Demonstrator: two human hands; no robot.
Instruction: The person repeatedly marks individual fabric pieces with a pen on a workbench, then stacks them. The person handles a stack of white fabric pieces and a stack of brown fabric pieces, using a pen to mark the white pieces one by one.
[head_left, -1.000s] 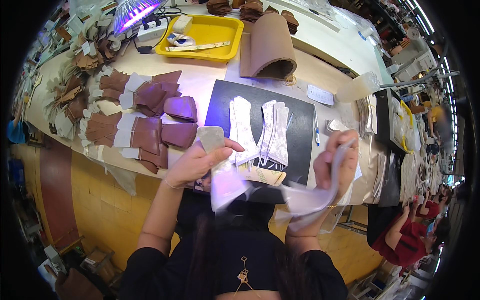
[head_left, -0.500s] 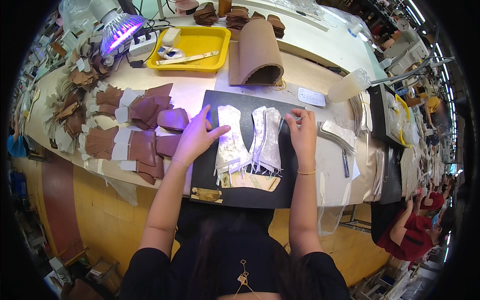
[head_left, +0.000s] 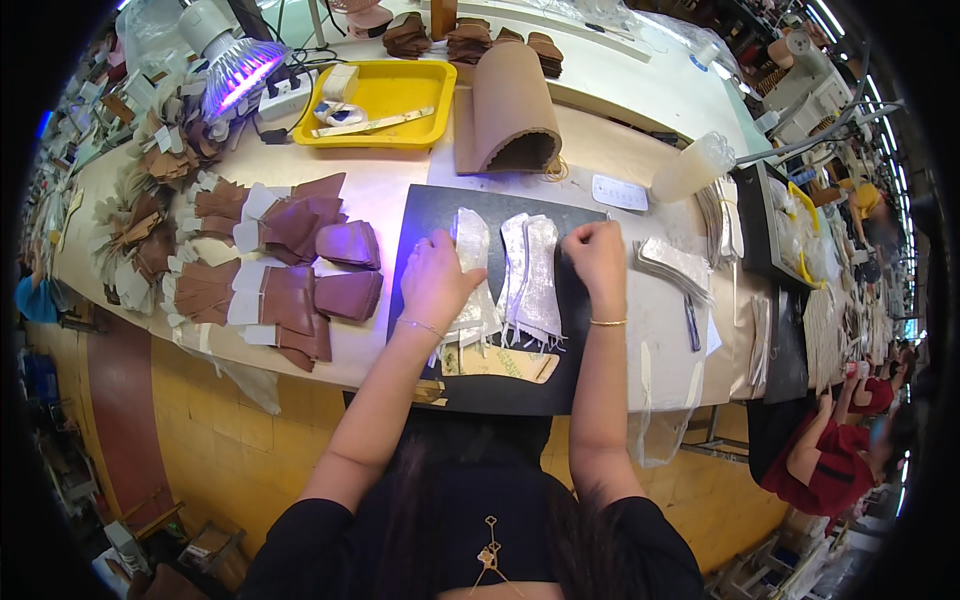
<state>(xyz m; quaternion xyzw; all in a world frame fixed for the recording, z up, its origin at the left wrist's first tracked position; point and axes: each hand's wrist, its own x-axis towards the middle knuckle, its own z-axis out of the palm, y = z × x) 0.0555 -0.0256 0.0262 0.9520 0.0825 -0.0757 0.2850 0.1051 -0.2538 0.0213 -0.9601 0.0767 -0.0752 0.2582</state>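
On a black board (head_left: 418,225) lie silvery-white pieces with narrow waists and frayed lower ends. My left hand (head_left: 437,283) rests over the left edge of one silvery piece (head_left: 474,238), its thumb spread apart from the fingers. Beside it, a small stack of silvery pieces (head_left: 538,265) overlaps in the middle of the board. My right hand (head_left: 598,260) is closed above the board, just right of that stack. A thin tip shows above its knuckles, but what the fingers grip is hidden. Below the pieces lies a cream patterned strip (head_left: 500,364).
Brown piece stacks (head_left: 290,300) lie left, under a lit lamp (head_left: 240,75). A yellow tray (head_left: 390,100) and a curved brown form (head_left: 512,105) stand behind the board. At right are more pale pieces (head_left: 672,265), a pen (head_left: 692,322) and a translucent bottle (head_left: 695,165).
My left hand has moved right, onto the left silvery piece, which now sits slightly further right and more upright. My right hand has turned, its fingers curled closer together.
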